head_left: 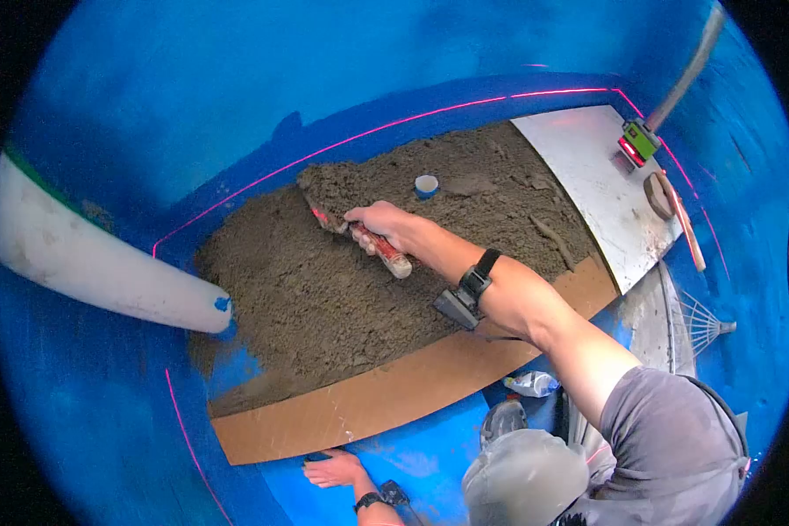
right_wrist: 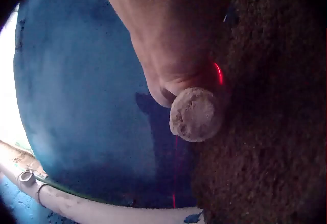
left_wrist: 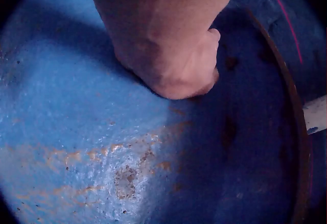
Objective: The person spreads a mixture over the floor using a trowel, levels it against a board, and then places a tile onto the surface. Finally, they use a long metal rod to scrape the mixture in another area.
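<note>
My right hand grips the red handle of a trowel over the grey-brown mortar; its blade carries or lies against a heap of mortar. In the right wrist view the handle's crusted round end sticks out below the hand. My left hand rests on the blue floor, by the lower edge of the curved brown board. The left wrist view shows that hand from behind, its fingers mostly hidden.
A small white cup sits in the mortar. At right, a green laser level and a wooden-handled tool lie on a pale sheet. A white pipe comes in from the left; below right are a wire rake and a capped head.
</note>
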`<move>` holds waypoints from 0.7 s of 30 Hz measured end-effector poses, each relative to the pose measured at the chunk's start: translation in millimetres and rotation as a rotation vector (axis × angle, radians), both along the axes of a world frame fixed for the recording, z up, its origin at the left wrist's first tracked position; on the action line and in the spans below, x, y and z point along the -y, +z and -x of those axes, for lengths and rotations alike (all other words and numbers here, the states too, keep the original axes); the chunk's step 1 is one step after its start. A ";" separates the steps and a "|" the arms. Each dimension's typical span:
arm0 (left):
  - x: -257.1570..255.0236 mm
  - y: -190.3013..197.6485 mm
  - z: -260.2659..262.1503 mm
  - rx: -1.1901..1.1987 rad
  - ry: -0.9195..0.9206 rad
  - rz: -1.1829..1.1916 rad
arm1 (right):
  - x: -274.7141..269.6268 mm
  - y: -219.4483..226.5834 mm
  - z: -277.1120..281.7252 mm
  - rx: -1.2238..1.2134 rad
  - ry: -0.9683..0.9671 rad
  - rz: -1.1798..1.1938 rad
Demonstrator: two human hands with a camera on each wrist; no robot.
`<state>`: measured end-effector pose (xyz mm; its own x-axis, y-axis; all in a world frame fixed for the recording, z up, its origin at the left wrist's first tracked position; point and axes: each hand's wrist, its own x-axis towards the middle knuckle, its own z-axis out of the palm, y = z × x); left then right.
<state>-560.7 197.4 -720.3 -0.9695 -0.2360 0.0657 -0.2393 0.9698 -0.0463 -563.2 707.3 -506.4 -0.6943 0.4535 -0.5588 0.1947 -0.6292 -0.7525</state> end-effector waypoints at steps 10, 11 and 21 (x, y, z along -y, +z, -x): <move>20.5 -32.4 0.9 -0.222 -0.084 0.160 | 61.0 58.8 -63.6 0.164 0.412 -0.370; 23.3 -31.5 -0.3 -0.220 -0.073 0.163 | 62.7 61.2 -73.4 0.183 0.376 -0.322; 7.9 -9.0 -3.1 -0.051 -0.045 0.094 | 10.7 8.5 -56.1 0.127 0.219 -0.371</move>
